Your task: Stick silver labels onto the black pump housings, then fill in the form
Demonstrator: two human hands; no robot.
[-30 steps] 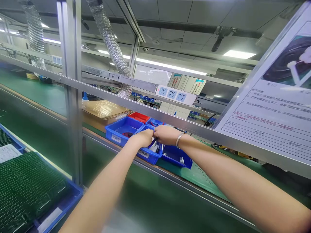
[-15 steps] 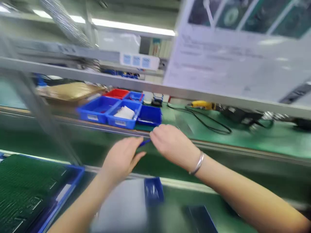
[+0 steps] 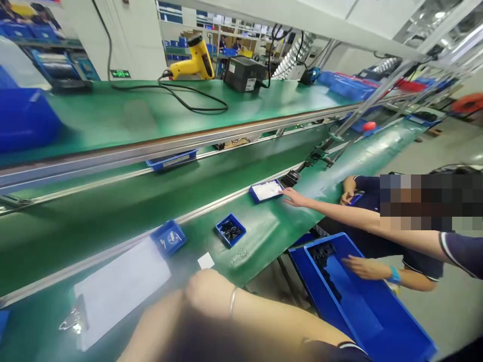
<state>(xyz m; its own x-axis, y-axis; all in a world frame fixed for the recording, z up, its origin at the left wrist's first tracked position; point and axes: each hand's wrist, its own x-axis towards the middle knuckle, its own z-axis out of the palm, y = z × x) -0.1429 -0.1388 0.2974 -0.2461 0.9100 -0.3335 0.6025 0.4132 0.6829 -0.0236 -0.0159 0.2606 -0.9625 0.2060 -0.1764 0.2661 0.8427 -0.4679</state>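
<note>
My right hand (image 3: 208, 294), with a silver bracelet at its wrist, is curled low in the middle of the view. Its fingers are tucked out of sight, and whatever they hold is hidden. Left of it and partly behind it, my left hand (image 3: 169, 309) is smeared by motion and its fingers do not show. Just beyond the right hand a small white square (image 3: 206, 261) lies on the green bench. Farther off stands a small blue tray of black parts (image 3: 230, 243). A white sheet (image 3: 123, 289) lies to the left, beside a blue tray with small pale pieces (image 3: 160, 250).
At right a co-worker's hand (image 3: 296, 197) touches a blue tray of white pieces (image 3: 260, 200); another hand (image 3: 364, 267) is over a large blue bin (image 3: 392, 301). A yellow heat gun (image 3: 192, 63) and its cord rest on the raised shelf (image 3: 151, 118).
The view has swung right and down, bringing co-workers and the large bin in. My hands, earlier apart with a thin blue piece between them, are now low and overlapping; the blue piece is out of sight.
</note>
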